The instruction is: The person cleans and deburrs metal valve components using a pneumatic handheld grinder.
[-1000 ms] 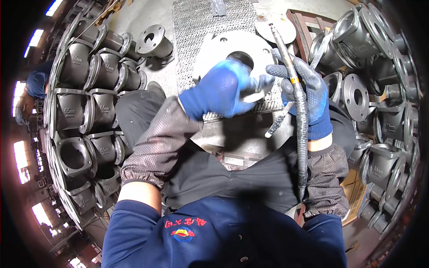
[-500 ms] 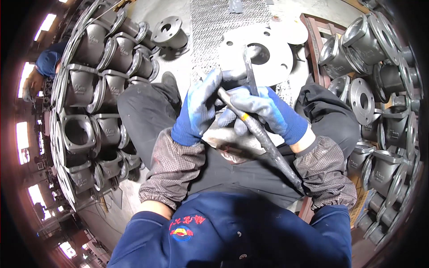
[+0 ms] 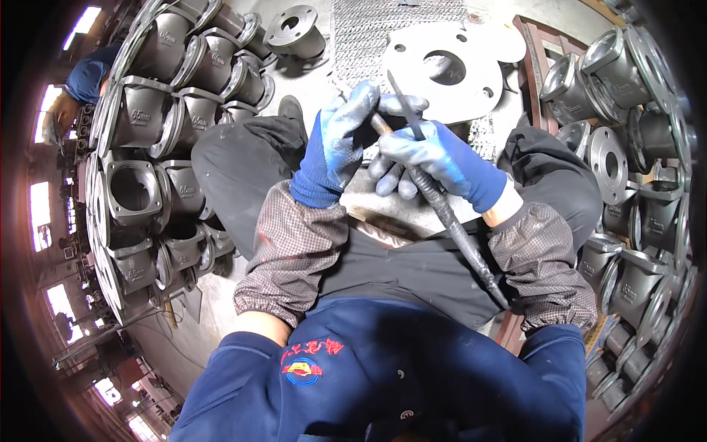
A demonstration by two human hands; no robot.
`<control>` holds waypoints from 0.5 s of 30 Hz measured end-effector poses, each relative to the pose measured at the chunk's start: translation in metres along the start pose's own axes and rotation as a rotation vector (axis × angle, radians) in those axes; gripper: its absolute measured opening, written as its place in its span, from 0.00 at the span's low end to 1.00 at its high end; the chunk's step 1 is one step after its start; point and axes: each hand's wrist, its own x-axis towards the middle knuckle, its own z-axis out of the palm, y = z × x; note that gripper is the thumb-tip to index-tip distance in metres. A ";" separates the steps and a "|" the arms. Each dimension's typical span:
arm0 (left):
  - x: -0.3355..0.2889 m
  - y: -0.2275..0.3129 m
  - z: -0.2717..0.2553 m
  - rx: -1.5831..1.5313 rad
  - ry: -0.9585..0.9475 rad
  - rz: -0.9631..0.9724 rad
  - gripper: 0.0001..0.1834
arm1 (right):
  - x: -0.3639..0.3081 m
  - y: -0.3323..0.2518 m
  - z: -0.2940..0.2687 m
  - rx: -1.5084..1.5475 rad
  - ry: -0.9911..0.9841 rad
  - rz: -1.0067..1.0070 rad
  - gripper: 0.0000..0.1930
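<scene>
My right hand (image 3: 427,158), in a blue glove with a grey palm, is closed around a long black tape-wrapped rod or hose (image 3: 460,237). It runs slantwise from a brownish tip down to my right sleeve. A thin dark pointed strip (image 3: 402,99) sticks up from the same hand. My left hand (image 3: 345,132), gloved alike, has its fingers curled at the brownish tip, and partly hides it. Beyond both hands lies a pale flanged casting (image 3: 471,79) with a large centre hole and several bolt holes. What the strip is I cannot make out.
Grey flanged pipe castings are stacked high at my left (image 3: 142,121) and right (image 3: 637,283). One short flanged casting (image 3: 296,37) stands apart on the floor. A ridged metal mat (image 3: 368,33) lies ahead, with a reddish frame (image 3: 532,62) beside it. Another person's arm (image 3: 88,79) shows far left.
The view has shifted, so the castings sit further right and higher. The strip now leans more to the left, clear of the flange's hole. Both hands keep their hold.
</scene>
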 end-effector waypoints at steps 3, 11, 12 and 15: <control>-0.002 -0.005 -0.005 0.629 0.010 0.240 0.23 | 0.006 0.010 0.005 -1.087 0.527 -0.349 0.14; 0.004 -0.007 -0.009 -0.191 0.257 0.053 0.26 | -0.017 0.002 -0.004 -0.265 0.081 -0.017 0.15; 0.003 -0.006 -0.011 -0.216 0.269 0.045 0.26 | -0.017 0.008 -0.003 -0.126 0.034 -0.018 0.14; -0.008 -0.011 -0.006 -0.332 0.307 -0.105 0.25 | -0.020 0.002 -0.001 -0.148 0.030 0.038 0.13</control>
